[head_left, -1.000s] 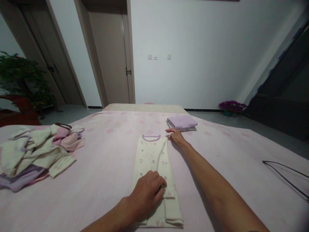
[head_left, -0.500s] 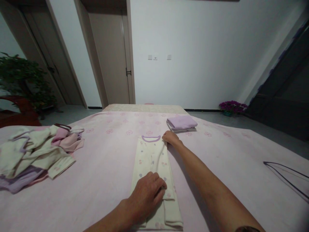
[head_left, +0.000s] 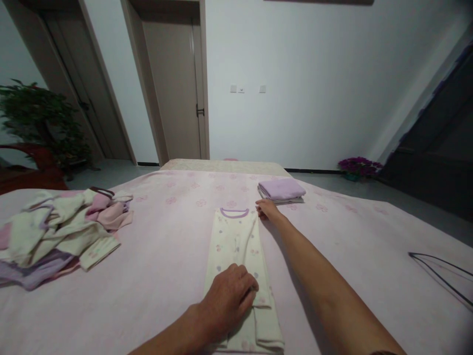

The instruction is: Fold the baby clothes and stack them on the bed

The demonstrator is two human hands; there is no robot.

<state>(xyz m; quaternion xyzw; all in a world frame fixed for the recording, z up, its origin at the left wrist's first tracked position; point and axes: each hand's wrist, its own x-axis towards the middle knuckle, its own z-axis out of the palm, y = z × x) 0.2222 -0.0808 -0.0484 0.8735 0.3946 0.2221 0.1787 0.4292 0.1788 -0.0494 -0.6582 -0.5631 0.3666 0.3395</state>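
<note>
A cream long-sleeved top (head_left: 236, 241) with small printed motifs and a purple neckband lies in front of me, its sides folded inward to a narrow strip. Across its lower middle rests my left hand (head_left: 232, 296), fingers curled and pressed together on the fabric; their tips are partly hidden. At the top's far right shoulder corner is my right hand (head_left: 268, 211), fingers bent in a pinch at the edge of the cloth. Just beyond that hand sits a folded stack of clothes (head_left: 281, 190), lilac on top.
A loose heap of clothes (head_left: 62, 231) in cream, pink and purple lies on the left of the pink flowered bedspread (head_left: 166, 276). A thin dark wire loop (head_left: 439, 273) is at the right. Beyond stand doors, a leafy plant (head_left: 37, 118) and purple flowers (head_left: 360, 167).
The view has shifted slightly. My right hand has moved a little right and its fingers have loosened somewhat at the shoulder corner. My left hand stays on the top.
</note>
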